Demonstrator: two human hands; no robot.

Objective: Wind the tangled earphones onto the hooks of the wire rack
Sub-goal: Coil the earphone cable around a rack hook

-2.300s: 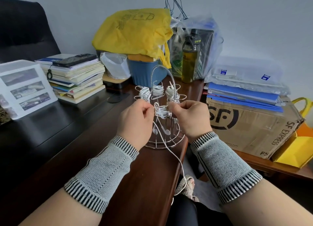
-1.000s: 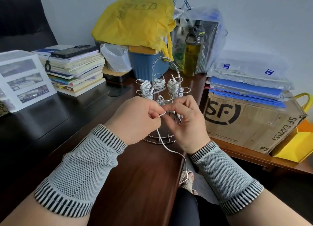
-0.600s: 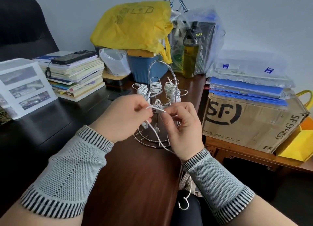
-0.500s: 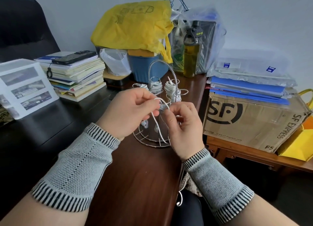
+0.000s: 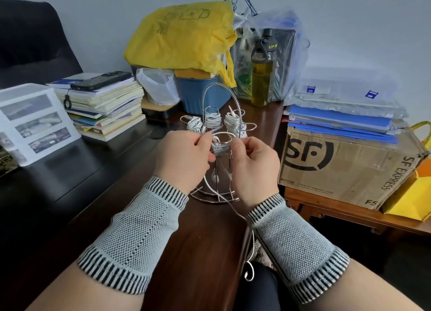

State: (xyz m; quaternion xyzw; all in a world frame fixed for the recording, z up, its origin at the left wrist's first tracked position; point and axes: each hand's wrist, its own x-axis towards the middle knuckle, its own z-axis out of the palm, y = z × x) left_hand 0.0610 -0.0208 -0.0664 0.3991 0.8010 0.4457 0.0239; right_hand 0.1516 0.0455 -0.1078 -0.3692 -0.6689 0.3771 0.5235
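Fingers (image 5: 206, 139) of both hands pinch the earphone cord (image 5: 219, 194) taut, looping it around the rack (image 5: 218, 124) hook at twelve o'clock.

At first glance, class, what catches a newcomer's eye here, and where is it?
Centre stage, the left hand and right hand pinch a white earphone cord at the nearest hook of the wire rack. Behind it, a yellow bag tops the clutter; right of the rack sits a cardboard box.

Bare desktop (image 5: 200, 240) before wire rack (image 5: 215, 184); book stack (image 5: 105, 105) left, cardboard box (image 5: 349, 166) right.
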